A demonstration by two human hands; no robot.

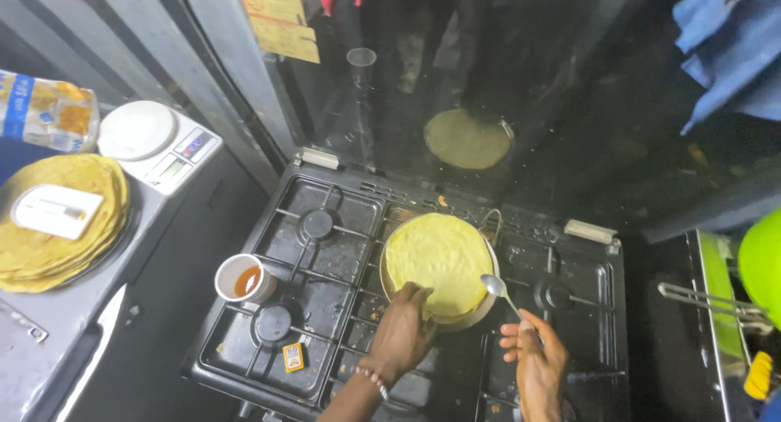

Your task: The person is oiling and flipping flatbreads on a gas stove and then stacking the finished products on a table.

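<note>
Head cam is showing the left hand (pixel 404 331) pinching the near edge of a thin yellow flatbread (pixel 438 261) lying in a pan (pixel 482 308), while the right hand (pixel 535 358) is gripping a spoon (pixel 503 293) just beside it; looks soft, floppy, light, probably tearing easily, so edge-grabbing is working best.

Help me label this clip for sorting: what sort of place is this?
Likely a small home kitchen: a black gas stove with a flatbread in a pan, a stack of cooked flatbreads beside a white kitchen scale.
</note>
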